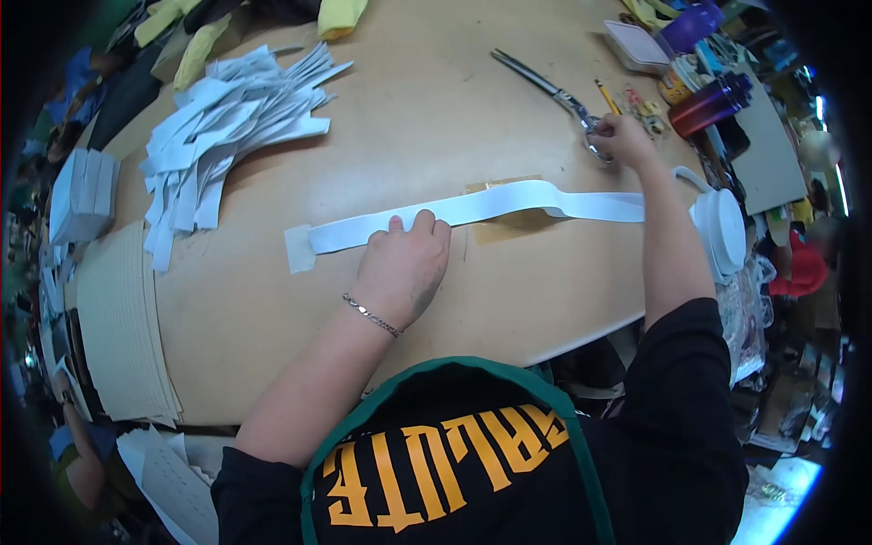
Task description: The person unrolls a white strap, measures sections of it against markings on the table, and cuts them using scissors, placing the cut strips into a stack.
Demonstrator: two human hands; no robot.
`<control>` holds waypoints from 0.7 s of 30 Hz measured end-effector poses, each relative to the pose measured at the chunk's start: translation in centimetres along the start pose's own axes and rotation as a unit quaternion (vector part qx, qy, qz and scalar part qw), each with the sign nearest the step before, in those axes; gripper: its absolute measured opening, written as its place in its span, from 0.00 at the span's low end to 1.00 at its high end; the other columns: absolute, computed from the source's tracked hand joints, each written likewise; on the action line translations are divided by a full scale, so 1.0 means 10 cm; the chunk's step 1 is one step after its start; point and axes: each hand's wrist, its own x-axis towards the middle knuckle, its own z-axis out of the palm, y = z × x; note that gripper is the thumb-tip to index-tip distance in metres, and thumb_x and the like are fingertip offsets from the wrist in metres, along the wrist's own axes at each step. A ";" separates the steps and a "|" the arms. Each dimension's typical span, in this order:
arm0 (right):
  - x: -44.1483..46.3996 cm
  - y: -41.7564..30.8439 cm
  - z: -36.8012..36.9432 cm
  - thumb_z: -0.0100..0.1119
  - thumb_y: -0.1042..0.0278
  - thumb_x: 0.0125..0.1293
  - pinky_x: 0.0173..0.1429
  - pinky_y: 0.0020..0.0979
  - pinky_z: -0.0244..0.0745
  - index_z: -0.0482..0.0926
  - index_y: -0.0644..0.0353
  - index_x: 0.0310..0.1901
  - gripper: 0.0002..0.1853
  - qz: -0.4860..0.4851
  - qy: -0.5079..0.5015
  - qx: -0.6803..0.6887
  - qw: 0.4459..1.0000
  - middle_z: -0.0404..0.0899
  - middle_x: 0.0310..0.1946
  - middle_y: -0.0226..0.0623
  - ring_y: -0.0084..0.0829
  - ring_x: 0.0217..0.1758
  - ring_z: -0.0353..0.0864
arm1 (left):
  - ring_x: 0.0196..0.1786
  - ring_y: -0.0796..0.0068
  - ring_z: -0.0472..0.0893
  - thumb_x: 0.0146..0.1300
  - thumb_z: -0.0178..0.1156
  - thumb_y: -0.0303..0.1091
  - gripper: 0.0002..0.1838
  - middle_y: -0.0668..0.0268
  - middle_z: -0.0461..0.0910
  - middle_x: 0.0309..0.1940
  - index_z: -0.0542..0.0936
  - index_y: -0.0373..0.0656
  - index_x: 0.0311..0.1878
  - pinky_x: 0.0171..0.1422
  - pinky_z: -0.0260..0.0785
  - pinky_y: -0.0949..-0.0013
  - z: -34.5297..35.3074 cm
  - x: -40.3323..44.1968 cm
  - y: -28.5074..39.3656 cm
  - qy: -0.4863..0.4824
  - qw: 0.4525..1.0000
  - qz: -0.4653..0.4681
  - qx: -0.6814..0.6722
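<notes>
A long white band (472, 207), which looks like elastic, runs across the table from a white roll (724, 232) at the right. Its left end lies by a pale piece of tape (299, 250) on the tabletop. My left hand (406, 259) has its fingers bent and pressed onto the band near that end. Farther off to the right, my right hand (625, 142) is closed around the handle loops of metal scissors (545, 86). Their blades point away to the upper left and look closed. Brown tape (513, 227) lies under part of the band.
A heap of cut white strips (227, 127) lies at upper left, with stacked white pieces (84, 195) and a card stack (118, 318) nearby. A dark bottle (710, 104), a yellow pencil (607, 97) and a plastic container (636, 45) stand around the right edge.
</notes>
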 end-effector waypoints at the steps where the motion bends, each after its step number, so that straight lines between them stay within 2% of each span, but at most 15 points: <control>1: 0.03 -0.03 -0.04 0.68 0.62 0.45 0.53 0.36 0.70 0.78 0.59 0.43 0.22 -0.011 -0.020 0.011 1.000 0.79 0.41 0.45 0.40 0.48 0.77 | 0.28 0.60 0.79 0.55 0.49 0.24 0.05 0.56 0.73 0.37 0.70 0.36 0.36 0.30 0.72 0.63 0.01 -0.02 -0.02 0.002 1.000 0.000 -0.008; 3: -0.15 -0.22 -0.09 0.68 0.60 0.46 0.56 0.36 0.69 0.75 0.53 0.50 0.26 -0.111 0.178 -0.140 0.968 0.75 0.49 0.41 0.40 0.54 0.72 | 0.28 0.61 0.79 0.55 0.50 0.24 0.07 0.55 0.74 0.40 0.71 0.35 0.37 0.29 0.72 0.65 -0.02 -0.04 -0.05 0.006 1.000 0.006 -0.022; 5: -0.70 -0.96 -0.09 0.70 0.64 0.43 0.59 0.36 0.66 0.74 0.54 0.51 0.29 -0.306 0.137 -0.004 0.942 0.73 0.51 0.39 0.39 0.55 0.71 | 0.29 0.61 0.79 0.55 0.50 0.24 0.08 0.55 0.74 0.43 0.71 0.34 0.39 0.29 0.73 0.65 -0.04 -0.05 -0.08 0.014 0.999 0.008 -0.032; 7: -1.02 -1.42 0.14 0.68 0.60 0.46 0.62 0.41 0.63 0.75 0.51 0.48 0.25 -0.423 0.016 -0.045 0.905 0.74 0.44 0.35 0.39 0.53 0.71 | 0.29 0.62 0.79 0.55 0.50 0.24 0.09 0.55 0.74 0.46 0.71 0.34 0.40 0.30 0.73 0.66 -0.08 -0.03 -0.09 0.001 0.999 0.011 -0.033; 8: -1.09 -1.48 0.29 0.67 0.61 0.47 0.61 0.45 0.61 0.78 0.52 0.43 0.20 -0.423 0.005 -0.048 0.905 0.75 0.38 0.35 0.36 0.49 0.73 | 0.30 0.62 0.80 0.55 0.50 0.24 0.09 0.55 0.74 0.47 0.71 0.34 0.41 0.31 0.73 0.66 -0.10 -0.01 -0.08 -0.015 0.999 0.009 -0.029; 10: -0.95 -1.42 0.44 0.66 0.63 0.47 0.55 0.42 0.66 0.79 0.54 0.39 0.15 -0.428 -0.009 -0.033 0.903 0.75 0.35 0.34 0.36 0.45 0.74 | 0.31 0.62 0.80 0.56 0.50 0.25 0.11 0.55 0.74 0.48 0.70 0.34 0.43 0.32 0.73 0.65 -0.09 -0.01 -0.08 -0.032 0.999 0.006 -0.025; 13: -0.86 -1.34 0.47 0.66 0.65 0.47 0.48 0.38 0.70 0.80 0.57 0.37 0.14 -0.407 -0.059 0.057 0.910 0.74 0.34 0.35 0.37 0.42 0.74 | 0.33 0.63 0.80 0.56 0.50 0.27 0.18 0.57 0.73 0.45 0.69 0.37 0.51 0.33 0.73 0.65 -0.09 0.00 -0.05 -0.034 0.999 0.001 -0.022; 15: -0.85 -1.30 0.49 0.66 0.66 0.47 0.45 0.36 0.71 0.81 0.57 0.38 0.14 -0.430 -0.033 0.054 0.901 0.74 0.33 0.36 0.39 0.40 0.75 | 0.34 0.62 0.80 0.57 0.50 0.28 0.22 0.58 0.73 0.43 0.68 0.39 0.57 0.33 0.72 0.65 -0.16 0.05 0.01 -0.040 0.999 -0.005 -0.015; 16: -0.86 -1.30 0.50 0.66 0.67 0.47 0.43 0.34 0.72 0.81 0.57 0.39 0.14 -0.442 -0.021 0.054 0.895 0.74 0.33 0.37 0.39 0.39 0.75 | 0.33 0.62 0.80 0.57 0.50 0.28 0.23 0.58 0.72 0.42 0.67 0.40 0.58 0.33 0.72 0.64 -0.16 0.07 0.03 -0.040 0.999 -0.004 -0.012; 18: -0.92 -1.31 0.47 0.66 0.67 0.48 0.43 0.35 0.72 0.82 0.55 0.40 0.14 -0.403 -0.034 0.066 0.912 0.74 0.32 0.37 0.39 0.38 0.75 | 0.32 0.62 0.80 0.57 0.50 0.29 0.25 0.59 0.71 0.40 0.66 0.42 0.61 0.34 0.72 0.64 -0.15 0.13 0.07 -0.042 0.999 -0.004 -0.005; 21: -0.94 -1.26 0.45 0.66 0.68 0.48 0.42 0.36 0.72 0.83 0.52 0.41 0.15 -0.354 -0.070 0.083 0.929 0.73 0.31 0.38 0.40 0.36 0.74 | 0.31 0.62 0.80 0.58 0.50 0.30 0.24 0.57 0.71 0.41 0.67 0.42 0.60 0.34 0.72 0.64 -0.17 0.22 0.09 -0.101 0.995 -0.002 0.000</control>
